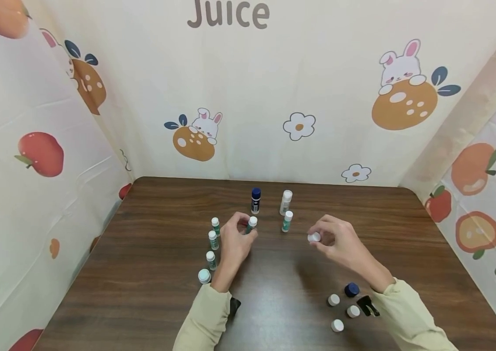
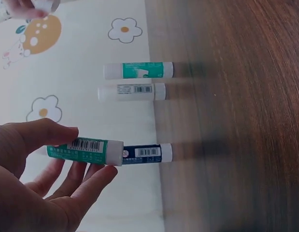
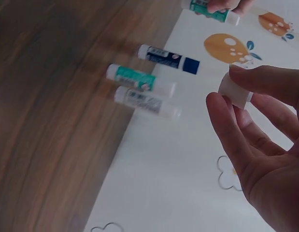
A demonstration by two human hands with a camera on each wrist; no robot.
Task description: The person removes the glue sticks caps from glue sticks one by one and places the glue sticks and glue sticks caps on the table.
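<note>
Left hand (image 1: 236,241) grips a green stick (image 2: 91,151) round its body, thumb against the fingers; held near mid-worktop (image 1: 156,219), left of centre, base apparently lifted clear. Right hand (image 1: 340,241) pinches a small white cap (image 1: 314,237) between thumb and fingertip, well apart from it. Handling, my judgement: keep the stick upright, squeeze evenly, fingers clear of its top; hold the cap by its side wall, level, lightly enough not to pop it loose. Whether the stick's own top is capped, cannot tell. Poses: both forearms reach in from the near side, the left slanting rightward, the right leftward. Toward the far edge stand a navy stick (image 1: 255,201) and a white stick (image 1: 286,202); loose caps (image 1: 333,300) lie toward the near right corner.
</note>
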